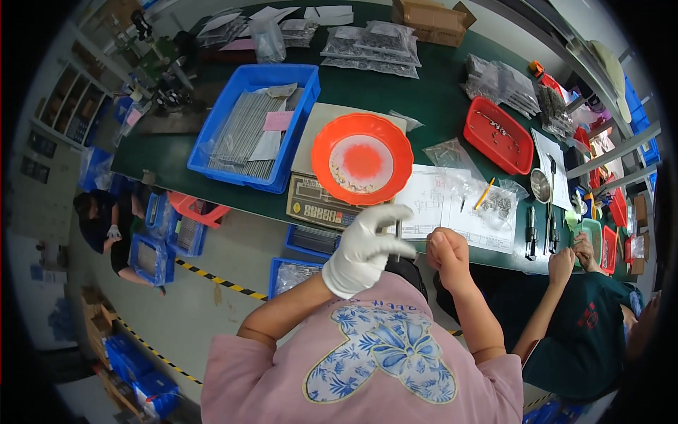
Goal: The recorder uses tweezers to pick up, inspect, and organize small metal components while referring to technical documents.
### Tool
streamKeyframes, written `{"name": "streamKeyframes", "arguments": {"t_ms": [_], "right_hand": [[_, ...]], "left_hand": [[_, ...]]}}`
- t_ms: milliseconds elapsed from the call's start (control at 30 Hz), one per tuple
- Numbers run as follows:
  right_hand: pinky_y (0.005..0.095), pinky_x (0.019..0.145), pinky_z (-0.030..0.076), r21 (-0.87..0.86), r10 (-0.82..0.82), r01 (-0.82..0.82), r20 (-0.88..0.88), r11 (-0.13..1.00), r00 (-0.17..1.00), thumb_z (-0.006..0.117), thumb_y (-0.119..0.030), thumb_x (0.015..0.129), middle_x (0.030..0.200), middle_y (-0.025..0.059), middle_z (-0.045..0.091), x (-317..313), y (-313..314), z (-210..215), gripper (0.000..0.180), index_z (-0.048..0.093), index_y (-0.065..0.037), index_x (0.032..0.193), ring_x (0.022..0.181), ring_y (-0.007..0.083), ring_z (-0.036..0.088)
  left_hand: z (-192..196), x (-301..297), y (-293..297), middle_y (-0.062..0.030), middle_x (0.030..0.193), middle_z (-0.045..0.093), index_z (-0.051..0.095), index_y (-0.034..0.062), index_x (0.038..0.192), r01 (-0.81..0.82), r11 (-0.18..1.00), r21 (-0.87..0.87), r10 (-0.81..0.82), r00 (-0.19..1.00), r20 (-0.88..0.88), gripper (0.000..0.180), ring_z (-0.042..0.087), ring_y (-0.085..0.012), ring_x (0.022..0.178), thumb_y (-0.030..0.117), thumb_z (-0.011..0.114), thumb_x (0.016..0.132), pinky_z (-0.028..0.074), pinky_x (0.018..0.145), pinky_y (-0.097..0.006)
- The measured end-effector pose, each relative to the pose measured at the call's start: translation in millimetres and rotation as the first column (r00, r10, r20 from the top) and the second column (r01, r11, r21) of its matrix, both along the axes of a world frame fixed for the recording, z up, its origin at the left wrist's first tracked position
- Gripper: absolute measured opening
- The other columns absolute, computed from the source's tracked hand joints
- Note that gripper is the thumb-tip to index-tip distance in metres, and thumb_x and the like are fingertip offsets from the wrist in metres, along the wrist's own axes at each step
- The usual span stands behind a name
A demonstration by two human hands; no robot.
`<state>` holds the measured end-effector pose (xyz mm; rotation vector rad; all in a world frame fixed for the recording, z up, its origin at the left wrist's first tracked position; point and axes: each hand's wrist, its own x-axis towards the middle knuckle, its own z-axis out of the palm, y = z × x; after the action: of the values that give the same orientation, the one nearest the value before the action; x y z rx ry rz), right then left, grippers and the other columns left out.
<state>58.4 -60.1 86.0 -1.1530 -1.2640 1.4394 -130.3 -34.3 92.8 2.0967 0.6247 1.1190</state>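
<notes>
Centre frame: gloved left hand [365, 249] pinches a thin metal pin [398, 233] upright, bare right hand [446, 254] fisted beside; pin looks light, stiff, slippery, best gripped mid-shaft.

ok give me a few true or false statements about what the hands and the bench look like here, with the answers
1. The left hand wears a white glove. True.
2. The right hand is gloved as well. False: it is bare and closed in a fist.
3. The orange plate sits on a weighing scale. True.
4. The blue bin is on the floor. False: it stands on the green table, left of the plate.
5. The left hand has a thin dark rod in its grip. True.
6. The red tray lies left of the blue bin. False: it lies far to the right.
</notes>
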Motion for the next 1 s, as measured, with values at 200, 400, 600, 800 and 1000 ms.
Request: {"name": "streamKeyframes", "arguments": {"t_ms": [200,400,600,800,1000], "right_hand": [[0.0232,0.043,0.027,0.395,-0.086,-0.05,0.32,0.917,0.944,0.04,-0.018,0.085,0.05,0.0007,0.037,3.4,2.4,0.8,0.03,0.04,-0.002,0.059,0.046,0.0084,0.032],[0.0232,0.044,0.028,-0.025,0.031,-0.034,-0.131,0.999,0.991,0.038,-0.016,0.086,0.051,0.0006,0.035,5.4,3.1,-4.0,0.03,0.041,-0.001,0.06,0.047,0.008,0.032],[0.023,0.044,0.027,0.16,-0.033,-0.001,0.208,0.987,0.978,0.038,-0.017,0.087,0.053,-0.0019,0.035,-1.7,3.5,0.3,0.031,0.039,-0.002,0.06,0.048,0.007,0.03],[0.0227,0.043,0.026,0.187,-0.058,0.035,0.12,0.982,0.991,0.038,-0.017,0.087,0.051,-0.0033,0.034,-1.8,3.2,-1.2,0.032,0.038,-0.004,0.058,0.047,0.0058,0.028],[0.0253,0.043,0.028,0.157,-0.011,-0.01,0.133,0.988,0.991,0.04,-0.015,0.085,0.049,0.0018,0.036,0.8,5.3,-1.4,0.029,0.039,-0.002,0.059,0.045,0.0108,0.03]], "left_hand": [[18.0,-3.5,3.5,-0.0095,0.107,0.047,0.049,0.0007,0.106,0.16,0.188,-0.969,-0.072,0.986,0.149,0.028,0.048,-0.0138,0.095,0.003,0.047,0.078,0.043,0.076,-0.027],[-0.2,8.0,-2.4,-0.0106,0.104,0.047,0.061,0.0075,0.087,-0.091,0.931,-0.353,0.204,0.933,0.298,0.017,0.051,-0.0154,0.088,-0.001,0.053,0.074,0.043,0.075,-0.025],[7.0,4.3,-0.8,-0.0107,0.108,0.044,0.058,0.0062,0.095,0.138,0.315,-0.939,0.113,0.977,0.182,0.024,0.052,-0.016,0.086,-0.004,0.051,0.074,0.045,0.07,-0.026],[16.6,7.0,0.1,-0.0078,0.111,0.044,0.048,0.0025,0.109,0.228,0.448,-0.865,0.356,0.842,0.406,0.032,0.048,-0.0168,0.094,0.001,0.049,0.077,0.044,0.074,-0.026],[-4.7,5.4,0.3,-0.0081,0.1,0.05,0.055,0.0022,0.097,0.055,0.74,-0.67,0.018,0.995,0.102,0.02,0.053,-0.011,0.077,-0.002,0.047,0.079,0.047,0.061,-0.022]]}}
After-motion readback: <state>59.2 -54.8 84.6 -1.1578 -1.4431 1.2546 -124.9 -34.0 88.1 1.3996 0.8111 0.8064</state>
